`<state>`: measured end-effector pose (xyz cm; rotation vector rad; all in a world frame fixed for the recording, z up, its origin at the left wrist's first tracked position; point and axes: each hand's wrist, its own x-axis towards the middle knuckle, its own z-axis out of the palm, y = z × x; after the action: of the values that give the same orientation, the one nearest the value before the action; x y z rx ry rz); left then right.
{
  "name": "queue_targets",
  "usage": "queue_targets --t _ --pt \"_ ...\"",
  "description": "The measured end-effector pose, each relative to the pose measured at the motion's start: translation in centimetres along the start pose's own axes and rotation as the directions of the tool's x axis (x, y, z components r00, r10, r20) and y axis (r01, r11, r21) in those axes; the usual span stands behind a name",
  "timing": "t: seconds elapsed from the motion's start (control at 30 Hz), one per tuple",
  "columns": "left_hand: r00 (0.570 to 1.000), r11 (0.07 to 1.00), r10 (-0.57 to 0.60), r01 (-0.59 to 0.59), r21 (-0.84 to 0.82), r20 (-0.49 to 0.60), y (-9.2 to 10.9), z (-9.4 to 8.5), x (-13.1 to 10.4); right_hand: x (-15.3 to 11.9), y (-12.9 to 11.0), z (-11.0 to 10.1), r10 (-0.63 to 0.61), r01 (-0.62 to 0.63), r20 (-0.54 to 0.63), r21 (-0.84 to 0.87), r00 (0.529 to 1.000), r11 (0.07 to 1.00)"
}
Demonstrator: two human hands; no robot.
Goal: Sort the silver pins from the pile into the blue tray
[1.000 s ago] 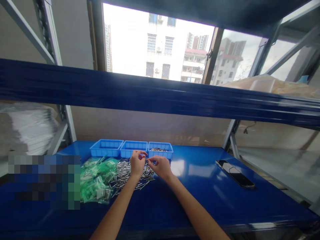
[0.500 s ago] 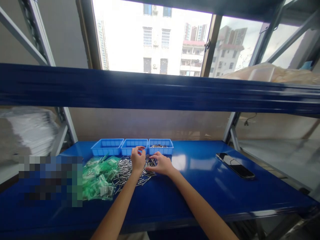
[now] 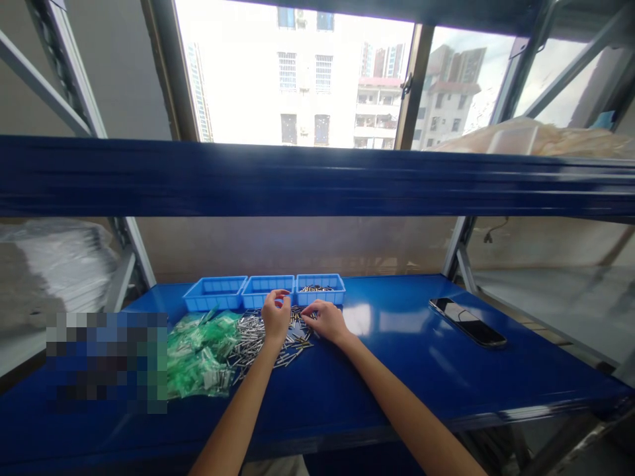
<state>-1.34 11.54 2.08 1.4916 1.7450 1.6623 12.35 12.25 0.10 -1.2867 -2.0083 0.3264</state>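
Observation:
A loose heap of thin silvery metal pins (image 3: 251,337), perhaps screws or rivets, lies on the blue shelf top (image 3: 377,383). My left hand (image 3: 276,320) is over the heap's right part, its fingers curled in and its palm side hidden. To its right, my right hand (image 3: 326,320) is low at the heap's edge, thumb and fingertips pinched together. Whatever either hand holds is too small or hidden to make out. Just behind the hands stands a blue bin (image 3: 321,299) with some similar metal pieces inside.
Two more blue bins, a middle one (image 3: 262,301) and a left one (image 3: 211,303), complete the row. Green-tinted plastic bags (image 3: 203,357) lie left of the heap. A phone (image 3: 466,322) rests at the right. A blue beam (image 3: 307,182) crosses in front of the window above.
My right hand has shifted slightly right, and its fingers have closed from a wide gap into a pinch. The left hand stays nearly where it was, curled.

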Motion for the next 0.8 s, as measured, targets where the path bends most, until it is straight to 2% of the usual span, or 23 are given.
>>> queue_targets --t 0.07,0.13,0.23,0.33,0.4,0.5,0.63,0.8 --pt "1.000 1.000 -0.014 0.014 -0.013 0.019 0.3 -0.1 -0.1 0.3 -0.1 0.0 0.043 -0.038 -0.061 0.093 0.997 0.995" --pt "0.996 0.999 -0.007 0.010 -0.034 0.086 0.5 -0.1 -0.2 0.7 -0.2 0.1 0.099 -0.071 -0.096 0.259 0.990 0.963" --pt "0.971 0.997 0.036 -0.020 -0.069 0.237 0.3 0.3 -0.6 1.4 -0.5 0.2 0.178 -0.097 -0.090 0.562 0.980 0.821" --pt "0.937 0.997 0.074 -0.059 -0.055 0.341 -0.1 0.8 -0.9 1.6 -1.0 0.0 0.242 -0.128 -0.049 0.739 0.969 0.662" --pt "0.926 0.995 0.098 -0.094 -0.029 0.364 -0.4 1.1 -1.0 1.6 -1.3 -0.2 0.271 -0.157 -0.015 0.783 0.962 0.602" --pt "0.936 0.994 0.111 -0.113 -0.015 0.335 -0.5 1.3 -1.1 1.4 -1.6 -0.4 0.300 -0.194 0.018 0.799 0.954 0.570" --pt "0.964 0.997 0.072 -0.068 -0.025 0.257 -0.5 1.4 -0.8 1.3 -1.8 -0.5 0.321 -0.224 0.037 0.793 0.946 0.567" --pt "0.971 0.999 0.030 -0.019 -0.045 0.239 -0.8 1.4 -0.4 1.5 -1.5 -0.4 0.370 -0.245 0.046 0.824 0.928 0.511"
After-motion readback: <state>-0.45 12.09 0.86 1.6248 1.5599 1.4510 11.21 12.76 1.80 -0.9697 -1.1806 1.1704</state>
